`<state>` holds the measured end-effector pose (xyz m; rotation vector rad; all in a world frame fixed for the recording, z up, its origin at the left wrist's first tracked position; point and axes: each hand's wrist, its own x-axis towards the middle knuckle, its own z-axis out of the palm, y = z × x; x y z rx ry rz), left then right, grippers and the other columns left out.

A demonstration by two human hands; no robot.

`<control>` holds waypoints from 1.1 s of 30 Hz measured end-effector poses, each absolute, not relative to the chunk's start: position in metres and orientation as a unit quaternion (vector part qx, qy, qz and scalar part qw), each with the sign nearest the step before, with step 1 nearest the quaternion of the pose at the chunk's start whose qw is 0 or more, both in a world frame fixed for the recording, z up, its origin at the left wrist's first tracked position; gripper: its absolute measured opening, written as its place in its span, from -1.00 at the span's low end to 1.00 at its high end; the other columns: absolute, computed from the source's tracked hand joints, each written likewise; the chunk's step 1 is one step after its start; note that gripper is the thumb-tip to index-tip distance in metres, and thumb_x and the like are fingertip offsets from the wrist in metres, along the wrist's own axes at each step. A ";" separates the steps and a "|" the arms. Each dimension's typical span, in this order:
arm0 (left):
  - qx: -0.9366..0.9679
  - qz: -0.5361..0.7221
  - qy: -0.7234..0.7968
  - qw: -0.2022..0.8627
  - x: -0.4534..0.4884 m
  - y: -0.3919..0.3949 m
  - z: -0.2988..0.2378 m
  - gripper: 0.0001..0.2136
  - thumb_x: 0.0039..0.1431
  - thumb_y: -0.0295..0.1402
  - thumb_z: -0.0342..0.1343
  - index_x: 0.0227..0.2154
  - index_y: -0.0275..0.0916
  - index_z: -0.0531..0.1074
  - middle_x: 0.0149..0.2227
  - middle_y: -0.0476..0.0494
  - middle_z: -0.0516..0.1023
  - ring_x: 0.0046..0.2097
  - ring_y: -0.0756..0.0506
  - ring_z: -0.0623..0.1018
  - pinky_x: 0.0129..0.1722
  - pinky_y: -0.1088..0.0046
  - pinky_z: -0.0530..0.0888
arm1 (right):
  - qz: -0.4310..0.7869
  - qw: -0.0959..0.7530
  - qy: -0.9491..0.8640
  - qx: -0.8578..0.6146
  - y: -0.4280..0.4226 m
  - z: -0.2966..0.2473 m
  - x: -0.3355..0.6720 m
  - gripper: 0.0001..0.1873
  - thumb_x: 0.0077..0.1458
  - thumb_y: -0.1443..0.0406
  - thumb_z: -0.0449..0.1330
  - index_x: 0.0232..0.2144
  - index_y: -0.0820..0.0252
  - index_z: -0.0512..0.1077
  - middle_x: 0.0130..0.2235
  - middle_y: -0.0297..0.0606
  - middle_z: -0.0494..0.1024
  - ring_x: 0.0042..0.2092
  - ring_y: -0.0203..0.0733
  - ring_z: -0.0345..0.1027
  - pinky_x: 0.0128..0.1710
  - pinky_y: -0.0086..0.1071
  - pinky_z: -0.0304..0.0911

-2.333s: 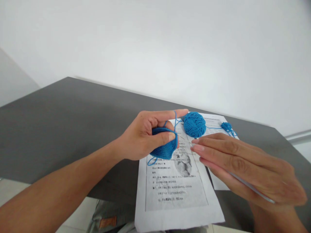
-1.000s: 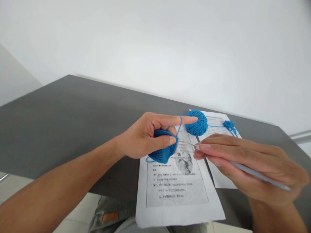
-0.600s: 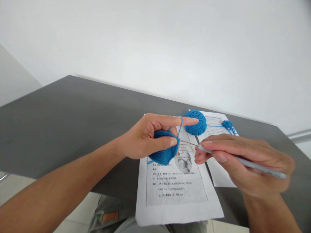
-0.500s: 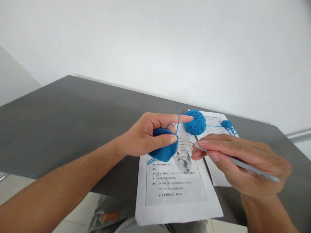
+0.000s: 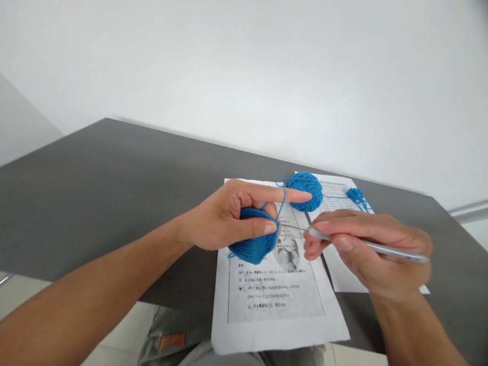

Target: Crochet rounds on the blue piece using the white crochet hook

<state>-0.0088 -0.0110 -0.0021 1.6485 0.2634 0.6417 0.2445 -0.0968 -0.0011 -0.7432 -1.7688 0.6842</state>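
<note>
Near the centre of the frame, 1 blue crocheted piece (image 5: 253, 251) sits in the left hand (image 5: 229, 218). It is cupped in shape, with its curved underside toward the lower edge of the frame, its stitches in close, even rows, and 1 small loop of yarn at its lower left. The left thumb presses on its face and the other fingers fold behind it, so that hand grips it, while the index finger points straight to the right. From the piece's right-hand edge, 1 strand (image 5: 283, 201) of blue yarn rises over that finger.

Right of centre, the right hand (image 5: 375, 264) is closed in a pen-like grip on 1 crochet hook (image 5: 398, 252) with a grey handle. The thin metal shaft reaches left to the edge of the piece; its tip seems to be in the stitches, though it is too small to be sure.

Above the hands lie 1 ball of blue yarn (image 5: 303, 183) and, farther right, 1 small tangle of yarn (image 5: 356, 196), joined by 1 strand. Under all this are 2 printed sheets: 1 near sheet (image 5: 282, 333), at the lower centre, with 1 oval picture, and 1 far sheet (image 5: 341, 277) to its right. They rest on 1 dark grey table (image 5: 114, 193).
</note>
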 end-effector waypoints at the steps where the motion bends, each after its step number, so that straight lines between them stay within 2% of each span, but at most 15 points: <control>1: 0.715 0.279 0.117 0.630 -0.009 -0.011 -0.002 -0.41 0.37 -0.17 0.29 0.38 -0.29 0.43 -0.38 -0.20 0.66 -0.41 -0.07 0.58 -0.39 0.41 0.48 | 0.303 0.532 -0.726 -0.312 -0.098 -0.003 0.245 -0.71 0.32 0.40 0.32 0.02 0.06 0.70 -0.31 -0.23 0.77 -0.41 -0.13 0.67 -0.46 -0.26 0.66; 7: 0.702 0.310 0.132 0.627 -0.008 -0.010 -0.005 -0.42 0.34 -0.18 0.31 0.34 -0.32 0.48 -0.39 -0.21 0.66 -0.38 -0.09 0.60 -0.36 0.40 0.52 | 0.338 0.565 -0.677 -0.329 -0.102 -0.013 0.246 -0.75 0.34 0.36 0.32 0.00 0.05 0.71 -0.25 -0.17 0.78 -0.39 -0.11 0.69 -0.49 -0.27 0.66; 14: 0.705 0.324 0.153 0.612 -0.007 -0.013 -0.002 -0.45 0.33 -0.18 0.33 0.30 -0.33 0.52 -0.41 -0.16 0.63 -0.40 -0.08 0.59 -0.36 0.41 0.54 | 0.414 0.590 -0.617 -0.316 -0.094 -0.014 0.234 -0.83 0.31 0.29 0.38 -0.07 0.09 0.73 -0.37 -0.21 0.77 -0.43 -0.13 0.69 -0.48 -0.33 0.69; 20: 0.709 0.306 0.156 0.615 -0.007 -0.014 0.000 -0.44 0.34 -0.19 0.31 0.32 -0.34 0.50 -0.39 -0.19 0.65 -0.39 -0.08 0.59 -0.37 0.41 0.53 | 0.448 0.594 -0.603 -0.289 -0.090 -0.015 0.231 -0.84 0.29 0.28 0.40 -0.09 0.12 0.73 -0.34 -0.20 0.78 -0.38 -0.16 0.71 -0.42 -0.40 0.70; 28: 0.704 0.291 0.150 0.630 -0.007 -0.012 0.000 -0.41 0.34 -0.19 0.32 0.34 -0.34 0.47 -0.39 -0.21 0.66 -0.40 -0.09 0.60 -0.38 0.40 0.54 | 0.445 0.598 -0.604 -0.281 -0.089 -0.017 0.231 -0.85 0.27 0.30 0.42 -0.12 0.09 0.74 -0.24 -0.20 0.77 -0.32 -0.16 0.71 -0.43 -0.37 0.71; 33: 0.716 0.278 0.149 0.623 -0.007 -0.010 0.001 -0.43 0.35 -0.21 0.30 0.33 -0.35 0.48 -0.39 -0.22 0.65 -0.43 -0.07 0.56 -0.41 0.41 0.50 | 0.414 0.572 -0.650 -0.282 -0.090 -0.017 0.238 -0.81 0.30 0.32 0.38 -0.06 0.06 0.73 -0.19 -0.17 0.75 -0.28 -0.13 0.70 -0.39 -0.31 0.72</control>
